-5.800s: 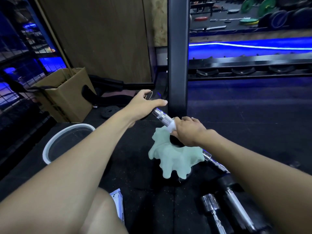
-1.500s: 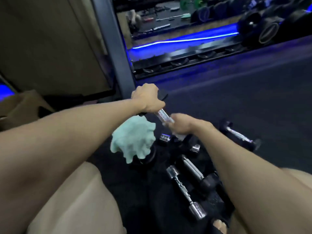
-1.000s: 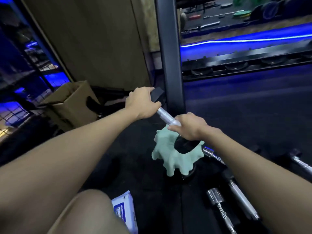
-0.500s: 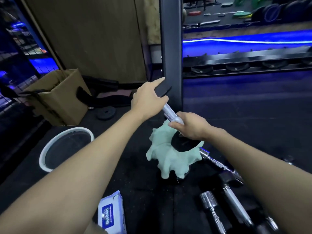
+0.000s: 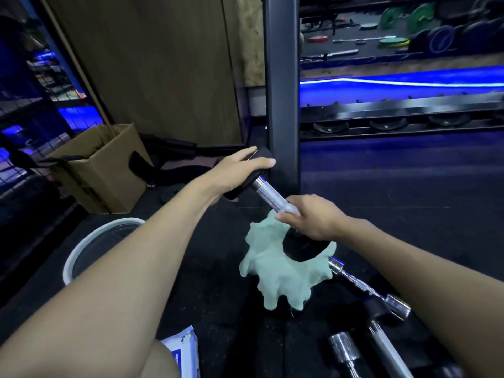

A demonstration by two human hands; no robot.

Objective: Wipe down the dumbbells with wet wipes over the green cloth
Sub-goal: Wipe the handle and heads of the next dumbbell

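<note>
A dumbbell stands tilted on the dark floor, its chrome handle (image 5: pixel 268 195) bare between my hands. Its lower black head (image 5: pixel 302 248) sits in the crumpled pale green cloth (image 5: pixel 281 279). My left hand (image 5: pixel 237 171) holds the upper black head, fingers extended over it and thumb along its side. My right hand (image 5: pixel 311 216) grips the low end of the handle, with a white wet wipe (image 5: pixel 291 209) wrapped round the metal under its fingers. Most of the wipe is hidden by that hand.
Several other dumbbells and chrome bars (image 5: pixel 365 287) lie at the lower right. A wet wipes pack (image 5: pixel 182 350) lies by my knee. A white-rimmed bin (image 5: pixel 81 248) and a cardboard box (image 5: pixel 101 167) stand left. A black rack post (image 5: pixel 281 85) rises just behind the dumbbell.
My right hand has stayed low on the handle with the wipe. My left hand's fingers have stretched out further over the upper head. The view shifted slightly.
</note>
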